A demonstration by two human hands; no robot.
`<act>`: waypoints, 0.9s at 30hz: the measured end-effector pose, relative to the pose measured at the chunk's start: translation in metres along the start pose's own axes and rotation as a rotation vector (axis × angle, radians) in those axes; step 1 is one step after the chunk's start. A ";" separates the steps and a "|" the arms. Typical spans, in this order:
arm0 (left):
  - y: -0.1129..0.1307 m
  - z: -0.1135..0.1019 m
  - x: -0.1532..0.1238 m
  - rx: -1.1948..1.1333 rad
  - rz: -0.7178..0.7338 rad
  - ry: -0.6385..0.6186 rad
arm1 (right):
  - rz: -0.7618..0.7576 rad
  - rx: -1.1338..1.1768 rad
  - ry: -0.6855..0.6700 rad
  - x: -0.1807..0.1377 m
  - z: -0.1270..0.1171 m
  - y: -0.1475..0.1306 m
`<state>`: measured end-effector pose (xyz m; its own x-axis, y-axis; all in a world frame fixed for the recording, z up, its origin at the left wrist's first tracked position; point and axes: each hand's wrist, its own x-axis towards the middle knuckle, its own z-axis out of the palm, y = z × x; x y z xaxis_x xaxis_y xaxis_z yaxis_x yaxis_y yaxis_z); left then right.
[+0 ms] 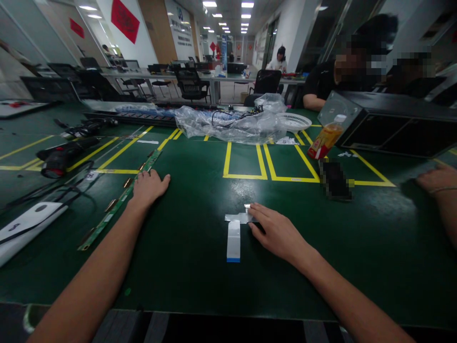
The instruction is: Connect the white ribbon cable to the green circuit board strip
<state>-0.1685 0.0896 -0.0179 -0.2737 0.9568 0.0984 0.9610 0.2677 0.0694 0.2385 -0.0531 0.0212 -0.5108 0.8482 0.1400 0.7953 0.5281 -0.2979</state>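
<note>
My left hand [149,187] lies on a long, narrow green circuit board [116,207] with gold-coloured connectors, its fingertips over the board's far half. The thumb points out to the right, apart from the fingers. Flat on the table in front of me is a white flat ribbon cable [233,240] with a blue end, bent or joined at its far end to a silvery-white strip [235,218]. My right hand [276,231] rests beside it, fingers stretched, fingertips touching the strip's right end near a small shiny tab [247,206].
Left stand a white power strip [32,224] with black cables and a black power tool [62,157]. Plastic wrap [228,125], a white basket [293,122], a drink bottle [325,138], a phone [335,180] and a black box [396,121] lie beyond. Another person's hand [439,178] is at right.
</note>
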 end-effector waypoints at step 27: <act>0.144 -0.041 -0.144 -0.333 1.203 -0.418 | 0.019 -0.037 0.002 -0.003 0.021 -0.027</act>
<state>0.0081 -0.0145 0.0188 0.8308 0.5552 -0.0384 0.5220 -0.7535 0.3997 0.2120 -0.0709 0.0090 -0.4949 0.8582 0.1365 0.8165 0.5130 -0.2650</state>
